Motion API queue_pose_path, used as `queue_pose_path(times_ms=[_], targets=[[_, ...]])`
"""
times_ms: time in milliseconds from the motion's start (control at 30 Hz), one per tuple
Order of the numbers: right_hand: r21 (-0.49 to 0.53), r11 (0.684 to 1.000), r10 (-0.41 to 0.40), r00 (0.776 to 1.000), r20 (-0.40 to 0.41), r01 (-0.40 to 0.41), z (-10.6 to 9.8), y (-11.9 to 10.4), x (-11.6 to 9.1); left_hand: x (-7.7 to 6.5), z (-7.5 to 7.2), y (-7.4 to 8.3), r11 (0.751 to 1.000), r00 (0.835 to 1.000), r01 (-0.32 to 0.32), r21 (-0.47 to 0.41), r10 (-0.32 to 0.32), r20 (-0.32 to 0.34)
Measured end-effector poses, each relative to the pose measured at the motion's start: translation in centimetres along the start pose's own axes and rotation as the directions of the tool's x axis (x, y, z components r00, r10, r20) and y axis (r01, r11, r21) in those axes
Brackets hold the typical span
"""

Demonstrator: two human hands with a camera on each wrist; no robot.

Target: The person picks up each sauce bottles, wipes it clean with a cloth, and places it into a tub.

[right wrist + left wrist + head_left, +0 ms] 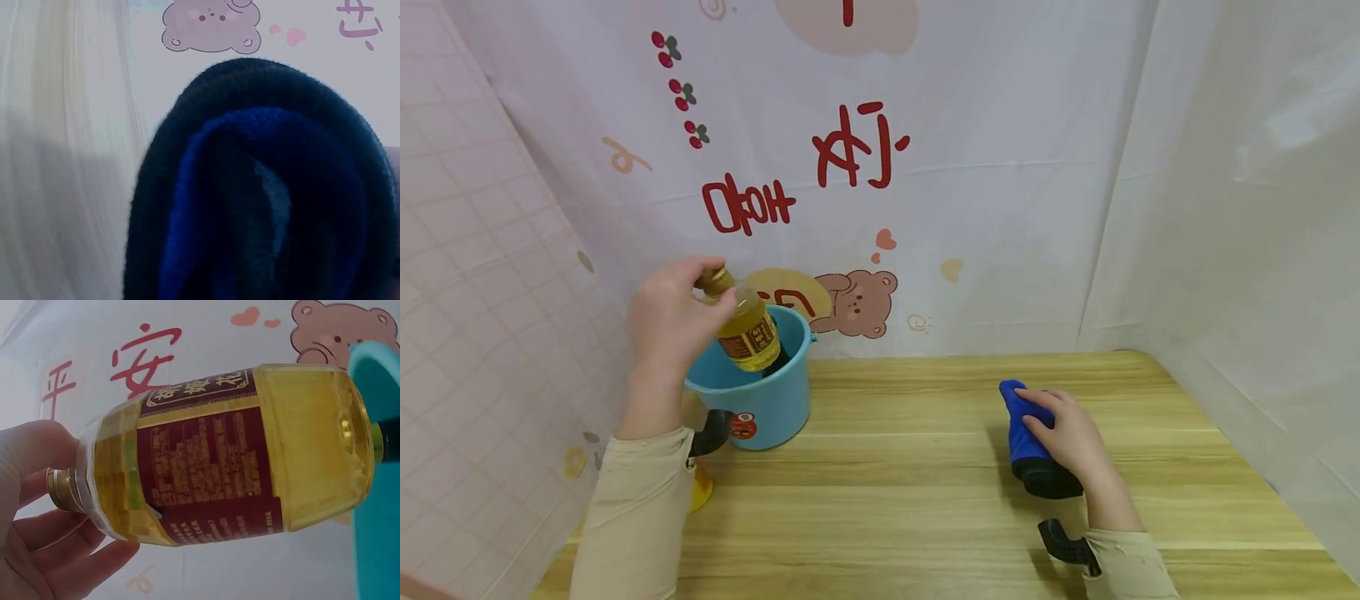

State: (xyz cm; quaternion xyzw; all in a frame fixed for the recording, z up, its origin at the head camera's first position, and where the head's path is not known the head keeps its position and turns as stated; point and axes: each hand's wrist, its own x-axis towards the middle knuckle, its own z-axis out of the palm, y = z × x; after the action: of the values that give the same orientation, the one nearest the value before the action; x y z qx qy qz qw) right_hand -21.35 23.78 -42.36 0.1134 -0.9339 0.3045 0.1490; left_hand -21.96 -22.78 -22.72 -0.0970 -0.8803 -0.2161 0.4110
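My left hand (pixel 670 312) grips a small bottle of golden cooking oil (pixel 748 333) by its gold cap and neck. The bottle tilts, base downward, over the mouth of a light-blue bucket (pixel 786 412). Its dark red label with gold print faces the left wrist view, where fingers (pixel 44 450) wrap its neck. Inside the bucket, a dark object (pixel 777 363) shows partly behind the bottle. At the right, my right hand (pixel 1071 433) holds a blue cloth item (pixel 1022 425) with a thick black cuff (pixel 250 75). The cuff's opening fills the right wrist view, showing blue lining.
A wooden table (pixel 880 492) lies under both hands. Beside my left sleeve sits a yellow object (pixel 702 490), mostly hidden. White printed curtains (pixel 1000 208) stand along the back and both sides, close behind the bucket.
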Motion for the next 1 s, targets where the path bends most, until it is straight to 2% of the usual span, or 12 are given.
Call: queue_pose_path(times_ms=[233, 433, 667, 933, 1000], targets=[[0.005, 1.0, -0.015, 1.0, -0.002, 0.015, 0.1, -0.3, 0.0, 0.5, -0.4, -1.2, 0.997, 0.996, 0.039, 0.069, -0.044, 0.081], [0.002, 1.0, -0.014, 1.0, -0.006, 0.014, 0.1, -0.3, -0.1, 0.7, 0.1, -2.5, 0.99, 0.984, 0.094, 0.102, -0.108, 0.145], [-0.001, 1.0, -0.017, 1.0, -0.003, 0.017, 0.2, -0.1, 0.0, 0.3, 1.2, -4.1, 0.978, 0.955, 0.166, 0.123, -0.19, 0.227], [0.001, 1.0, -0.013, 1.0, 0.004, 0.013, 0.2, -0.1, 0.0, -0.3, 2.8, -5.7, 0.976, 0.937, 0.175, 0.132, -0.206, 0.283], [0.002, 1.0, -0.011, 1.0, 0.007, 0.011, 0.2, -0.1, 0.0, -0.5, 3.4, -6.0, 0.977, 0.937, 0.162, 0.141, -0.197, 0.289]])
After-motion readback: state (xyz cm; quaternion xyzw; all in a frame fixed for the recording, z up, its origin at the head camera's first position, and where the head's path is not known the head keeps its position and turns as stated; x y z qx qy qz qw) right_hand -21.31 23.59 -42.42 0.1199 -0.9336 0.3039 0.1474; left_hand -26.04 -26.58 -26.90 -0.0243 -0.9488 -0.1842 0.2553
